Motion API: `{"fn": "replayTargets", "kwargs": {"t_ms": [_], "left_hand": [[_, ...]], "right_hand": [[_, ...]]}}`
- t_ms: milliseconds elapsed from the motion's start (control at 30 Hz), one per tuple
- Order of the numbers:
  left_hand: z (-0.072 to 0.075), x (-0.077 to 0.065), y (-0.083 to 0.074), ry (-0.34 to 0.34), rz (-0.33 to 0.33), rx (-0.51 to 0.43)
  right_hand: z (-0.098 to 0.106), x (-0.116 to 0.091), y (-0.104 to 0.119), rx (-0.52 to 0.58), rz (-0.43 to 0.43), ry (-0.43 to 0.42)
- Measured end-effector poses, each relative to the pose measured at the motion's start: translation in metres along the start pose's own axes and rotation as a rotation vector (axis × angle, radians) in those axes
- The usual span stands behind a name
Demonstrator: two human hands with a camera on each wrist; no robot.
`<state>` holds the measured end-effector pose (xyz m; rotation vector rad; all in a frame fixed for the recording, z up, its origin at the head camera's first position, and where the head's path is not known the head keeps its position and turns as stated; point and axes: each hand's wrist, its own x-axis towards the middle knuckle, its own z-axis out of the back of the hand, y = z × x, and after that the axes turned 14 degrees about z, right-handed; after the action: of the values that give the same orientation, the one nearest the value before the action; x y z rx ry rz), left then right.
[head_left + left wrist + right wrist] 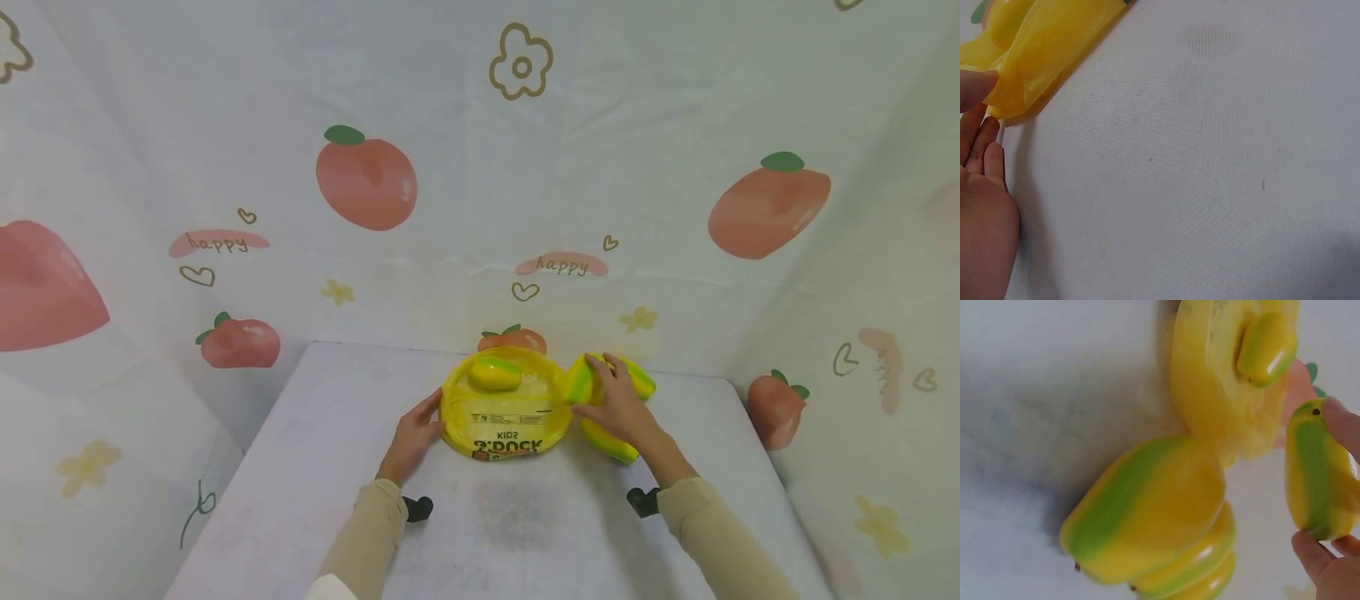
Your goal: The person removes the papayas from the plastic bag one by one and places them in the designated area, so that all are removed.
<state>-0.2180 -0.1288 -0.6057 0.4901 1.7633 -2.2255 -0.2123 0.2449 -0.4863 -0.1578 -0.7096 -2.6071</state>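
A round yellow plastic bag (555, 429) with upside-down lettering sits near the back of the table, and one yellow-and-green papaya (495, 375) lies on it. My left hand (414, 435) pinches the bag's left edge; in the left wrist view the thumb (975, 87) lies over the yellow film. To the right of the bag, my right hand (618, 400) holds another papaya (1313, 475) above the table, thumb at one end and fingertips at the other. A larger-looking papaya (1147, 506) rests beside the bag, with others (1210, 544) close against it.
The white table (315, 483) meets a printed cloth backdrop (450, 275) at its back and sides. Black pieces (418, 508) show at both wrists, by the beige sleeves (375, 525).
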Motion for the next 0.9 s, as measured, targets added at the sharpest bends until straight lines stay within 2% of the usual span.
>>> {"fn": "replayTargets", "kwargs": {"t_ms": [333, 900], "left_hand": [[0.001, -0.001, 0.0, -0.016, -0.006, 0.014], [0.001, -0.002, -0.001, -0.013, -0.002, 0.007]], "right_hand": [[0.014, -0.014, -0.02, 0.014, -0.081, -0.017], [0.033, -0.039, -0.052, -0.028, -0.14, -0.074]]}}
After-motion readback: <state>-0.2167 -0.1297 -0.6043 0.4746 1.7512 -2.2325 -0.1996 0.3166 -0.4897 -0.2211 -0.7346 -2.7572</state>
